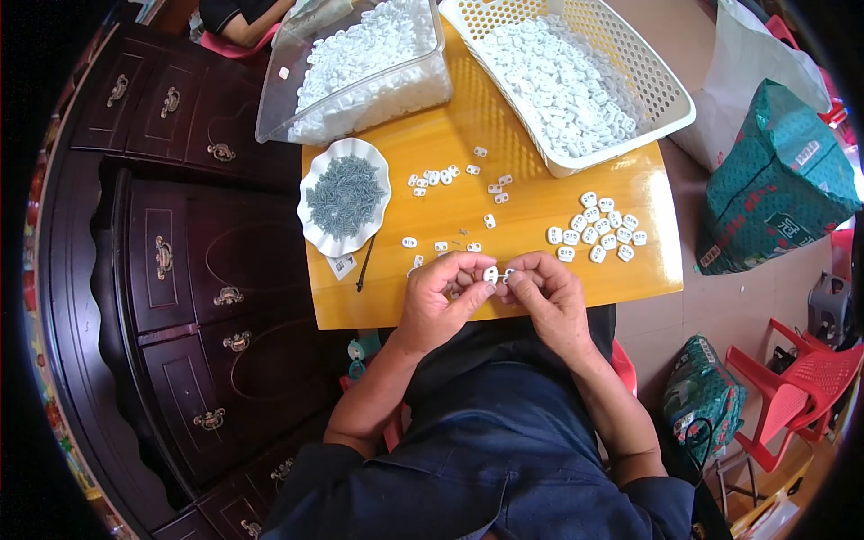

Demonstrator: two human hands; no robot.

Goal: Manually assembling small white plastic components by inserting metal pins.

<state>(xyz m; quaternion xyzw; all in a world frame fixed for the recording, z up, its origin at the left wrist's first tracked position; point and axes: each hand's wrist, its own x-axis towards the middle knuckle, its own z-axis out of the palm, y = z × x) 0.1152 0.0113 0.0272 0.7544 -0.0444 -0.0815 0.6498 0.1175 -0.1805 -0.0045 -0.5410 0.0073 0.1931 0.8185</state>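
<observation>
My left hand (443,300) pinches a small white plastic piece (490,274) with dark holes between thumb and fingers. Right beside it, my right hand (551,301) grips a second small white part (508,276); a thin link seems to lie between the two, too small to make out. Both hands meet over the table's near edge. Just beyond them lie loose white two-holed pieces (441,247) and a few tiny grey pins (463,232). To the right, a cluster of white pieces with dark marks (607,229) is spread on the table.
A scalloped white plate (382,211) of grey pins stands left on the yellow table (540,310), near a black thin tool (365,264). Behind are a clear bin (274,99) and a perforated basket (666,90), both full of white pieces. Dark drawers (171,261) border the left.
</observation>
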